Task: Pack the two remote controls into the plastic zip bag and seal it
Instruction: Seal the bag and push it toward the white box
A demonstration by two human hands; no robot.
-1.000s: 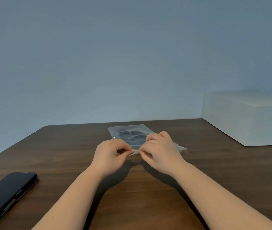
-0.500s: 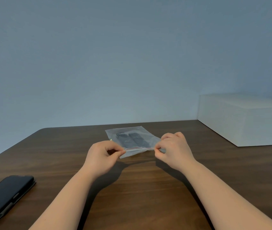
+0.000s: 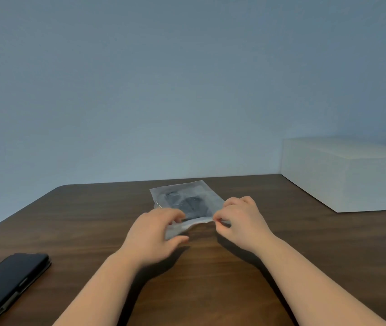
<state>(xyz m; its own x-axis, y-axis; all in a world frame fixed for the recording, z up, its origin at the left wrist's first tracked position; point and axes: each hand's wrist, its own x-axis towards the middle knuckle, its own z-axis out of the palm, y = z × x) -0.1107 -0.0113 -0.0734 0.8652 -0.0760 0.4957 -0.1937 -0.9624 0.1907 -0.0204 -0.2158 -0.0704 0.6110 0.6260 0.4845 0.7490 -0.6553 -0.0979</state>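
Observation:
A clear plastic zip bag (image 3: 182, 194) lies on the dark wooden table (image 3: 210, 278) in the middle of the view. Two dark remote controls (image 3: 191, 204) show through the plastic, side by side inside it. My right hand (image 3: 241, 222) pinches the bag's near edge at its right end between thumb and forefinger. My left hand (image 3: 154, 234) hovers over the left end of that edge with thumb and fingers spread apart; the near left corner of the bag sits between them and sags down.
A black phone in a case (image 3: 8, 285) lies at the near left of the table. A large white box (image 3: 347, 172) stands at the far right against the blue-grey wall. The table's far edge runs just behind the bag.
My right hand slid right along the bag's near edge, away from my left. My left hand has let go of its pinch and opened its fingers.

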